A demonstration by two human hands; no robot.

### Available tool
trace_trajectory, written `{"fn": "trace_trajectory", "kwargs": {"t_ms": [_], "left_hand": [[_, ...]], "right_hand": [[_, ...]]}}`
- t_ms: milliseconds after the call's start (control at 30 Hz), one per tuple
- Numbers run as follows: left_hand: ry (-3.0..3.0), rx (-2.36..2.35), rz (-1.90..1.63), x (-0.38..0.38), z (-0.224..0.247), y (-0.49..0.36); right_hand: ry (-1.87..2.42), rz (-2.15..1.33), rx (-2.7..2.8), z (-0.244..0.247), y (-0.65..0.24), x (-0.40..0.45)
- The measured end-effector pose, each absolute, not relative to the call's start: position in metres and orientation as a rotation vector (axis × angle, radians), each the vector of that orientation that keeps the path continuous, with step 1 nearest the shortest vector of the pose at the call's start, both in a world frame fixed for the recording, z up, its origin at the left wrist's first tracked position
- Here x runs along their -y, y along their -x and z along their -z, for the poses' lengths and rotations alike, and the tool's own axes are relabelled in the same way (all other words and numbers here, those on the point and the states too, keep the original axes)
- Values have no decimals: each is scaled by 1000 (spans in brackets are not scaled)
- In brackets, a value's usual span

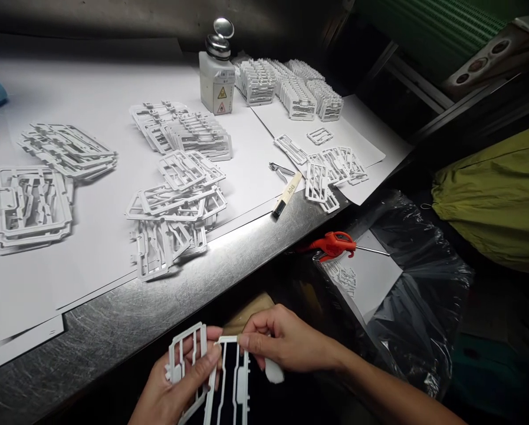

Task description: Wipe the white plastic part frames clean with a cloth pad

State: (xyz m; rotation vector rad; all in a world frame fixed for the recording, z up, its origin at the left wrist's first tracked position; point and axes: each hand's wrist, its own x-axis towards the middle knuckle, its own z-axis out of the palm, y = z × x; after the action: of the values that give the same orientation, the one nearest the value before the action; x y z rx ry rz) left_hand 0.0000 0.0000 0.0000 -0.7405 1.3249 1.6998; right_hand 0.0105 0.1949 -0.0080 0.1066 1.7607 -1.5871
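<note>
Two white plastic frames with slotted bars are held low in front of me, below the table edge. My left hand point(180, 372) grips the left frame point(187, 348), and its thumb presses at the side of the right frame point(222, 383). At that second frame's upper right corner, my right hand point(282, 339) pinches the rim between thumb and fingers. A small white rounded piece point(273, 372) pokes out beneath the right hand; its kind is unclear. The lower ends of both frames run out of view or into shadow.
Loose piles of similar frames point(176, 218) lie on the paper-covered metal table point(158, 307), with neat rows point(291, 88) behind. A pump bottle point(217, 82) with hazard labels, cutting pliers point(282, 171) and a tag marked A048 point(287, 195) stand nearby. Right: a red air gun point(335, 245), black plastic bag point(414, 283).
</note>
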Motion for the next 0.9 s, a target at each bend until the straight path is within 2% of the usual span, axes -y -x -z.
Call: {"fn": "trace_trajectory", "kwargs": {"t_ms": [133,267,733,900], "left_hand": [[965,-1031,-1752,-4,3,-6],[1065,-928,-1763,-3,4,-10],[993,-696,-1778,2,15,-17],[1013,-785,-1769,1,16,-16]], "right_hand": [[-159,1625,-1768,15,-8,-194],[-146,1599,-1760,18,-3,-194],[-150,1640,-1737,23,-5,-190],[-283,1803,-1789,20,1,-200]]}}
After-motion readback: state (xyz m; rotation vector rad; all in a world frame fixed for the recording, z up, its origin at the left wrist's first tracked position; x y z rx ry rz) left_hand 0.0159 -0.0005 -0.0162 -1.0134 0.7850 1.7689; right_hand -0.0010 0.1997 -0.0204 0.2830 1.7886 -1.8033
